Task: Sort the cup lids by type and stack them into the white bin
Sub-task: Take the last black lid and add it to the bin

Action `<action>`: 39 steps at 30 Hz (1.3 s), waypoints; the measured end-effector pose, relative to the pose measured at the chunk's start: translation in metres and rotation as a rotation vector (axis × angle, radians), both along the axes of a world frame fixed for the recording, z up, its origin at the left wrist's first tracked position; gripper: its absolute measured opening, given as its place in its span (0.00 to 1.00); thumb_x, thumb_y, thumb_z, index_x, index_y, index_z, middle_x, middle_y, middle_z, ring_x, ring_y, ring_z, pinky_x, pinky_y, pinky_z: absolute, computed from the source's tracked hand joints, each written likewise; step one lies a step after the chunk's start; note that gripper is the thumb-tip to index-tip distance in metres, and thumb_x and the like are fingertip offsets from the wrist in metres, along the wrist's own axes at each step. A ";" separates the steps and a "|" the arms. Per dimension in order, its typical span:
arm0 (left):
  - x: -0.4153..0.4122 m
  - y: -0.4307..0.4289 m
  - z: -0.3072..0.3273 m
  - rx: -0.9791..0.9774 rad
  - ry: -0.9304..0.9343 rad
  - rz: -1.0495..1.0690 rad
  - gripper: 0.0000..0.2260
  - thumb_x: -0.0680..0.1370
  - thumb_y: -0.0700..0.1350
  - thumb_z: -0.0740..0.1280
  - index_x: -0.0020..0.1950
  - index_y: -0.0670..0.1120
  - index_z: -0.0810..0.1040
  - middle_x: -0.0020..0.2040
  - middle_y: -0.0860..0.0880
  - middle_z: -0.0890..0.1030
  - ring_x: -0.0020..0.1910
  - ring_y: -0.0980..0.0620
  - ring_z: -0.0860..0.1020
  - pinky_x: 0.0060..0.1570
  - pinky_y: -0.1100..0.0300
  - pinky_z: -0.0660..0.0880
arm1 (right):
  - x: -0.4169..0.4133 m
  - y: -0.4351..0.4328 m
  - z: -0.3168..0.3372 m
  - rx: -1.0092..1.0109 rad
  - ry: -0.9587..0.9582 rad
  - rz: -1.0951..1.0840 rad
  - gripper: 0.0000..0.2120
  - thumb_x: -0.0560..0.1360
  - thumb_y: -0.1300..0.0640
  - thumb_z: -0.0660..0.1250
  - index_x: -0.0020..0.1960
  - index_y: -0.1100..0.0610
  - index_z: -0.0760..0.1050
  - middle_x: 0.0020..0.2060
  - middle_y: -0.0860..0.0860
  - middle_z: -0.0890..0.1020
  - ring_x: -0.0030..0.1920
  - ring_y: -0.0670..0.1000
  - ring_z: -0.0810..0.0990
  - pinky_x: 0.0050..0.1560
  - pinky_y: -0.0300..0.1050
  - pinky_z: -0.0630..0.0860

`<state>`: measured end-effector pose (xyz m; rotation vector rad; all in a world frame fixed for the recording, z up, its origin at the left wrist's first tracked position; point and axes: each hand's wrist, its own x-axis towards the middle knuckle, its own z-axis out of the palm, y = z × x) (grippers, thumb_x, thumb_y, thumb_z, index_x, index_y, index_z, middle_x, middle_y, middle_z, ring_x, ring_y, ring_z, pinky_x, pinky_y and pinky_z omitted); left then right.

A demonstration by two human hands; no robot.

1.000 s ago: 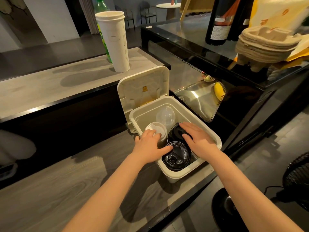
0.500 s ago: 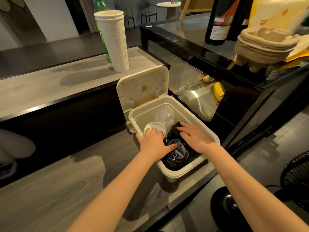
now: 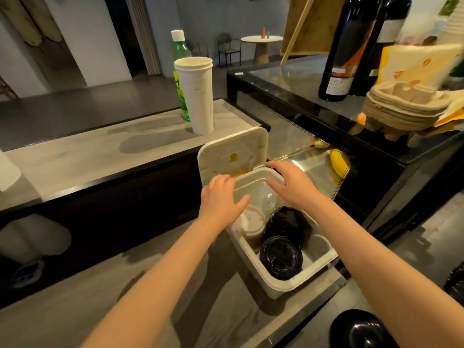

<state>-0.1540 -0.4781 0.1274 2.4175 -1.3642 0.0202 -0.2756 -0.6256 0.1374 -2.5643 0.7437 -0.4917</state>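
Note:
The white bin [image 3: 298,285] stands on the lower wooden counter with its hinged lid [image 3: 233,154] raised at the back. Inside it, a stack of black lids [image 3: 281,257] lies at the front and a second black stack [image 3: 287,224] leans behind it. A white lid stack [image 3: 251,224] sits on the left and a clear dome lid [image 3: 263,199] at the back. My left hand [image 3: 222,197] hovers over the bin's back left rim, fingers apart, holding nothing. My right hand [image 3: 291,184] is spread over the back right rim, also holding nothing.
A tall stack of white cups [image 3: 195,94] and a green bottle [image 3: 180,71] stand on the upper grey counter. To the right, a glass display case carries dark wine bottles [image 3: 349,46] and stacked pulp cup carriers [image 3: 406,106]. A banana [image 3: 337,160] lies inside the case.
Both hands have lifted off the lid stacks inside the bin and moved back toward its far rim and raised lid. The camera view has shifted.

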 end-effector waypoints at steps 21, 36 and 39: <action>0.074 -0.063 0.059 0.165 -0.041 0.292 0.17 0.78 0.54 0.62 0.63 0.47 0.72 0.61 0.47 0.75 0.63 0.46 0.70 0.60 0.48 0.70 | 0.117 -0.110 0.076 -0.206 0.431 0.297 0.22 0.78 0.43 0.60 0.67 0.52 0.69 0.62 0.53 0.72 0.61 0.55 0.72 0.57 0.49 0.72; 0.063 -0.079 0.061 0.032 0.323 0.465 0.11 0.81 0.52 0.58 0.54 0.46 0.73 0.48 0.48 0.77 0.46 0.51 0.75 0.45 0.58 0.72 | 0.124 -0.118 0.064 0.052 0.439 0.422 0.18 0.78 0.40 0.58 0.55 0.53 0.73 0.52 0.52 0.78 0.49 0.50 0.76 0.50 0.45 0.73; 0.060 -0.080 0.068 -0.028 0.332 0.502 0.10 0.80 0.53 0.58 0.53 0.48 0.72 0.48 0.49 0.76 0.45 0.53 0.75 0.43 0.59 0.71 | 0.123 -0.119 0.071 -0.004 0.365 0.434 0.17 0.77 0.40 0.59 0.53 0.54 0.73 0.53 0.52 0.77 0.49 0.51 0.75 0.50 0.45 0.73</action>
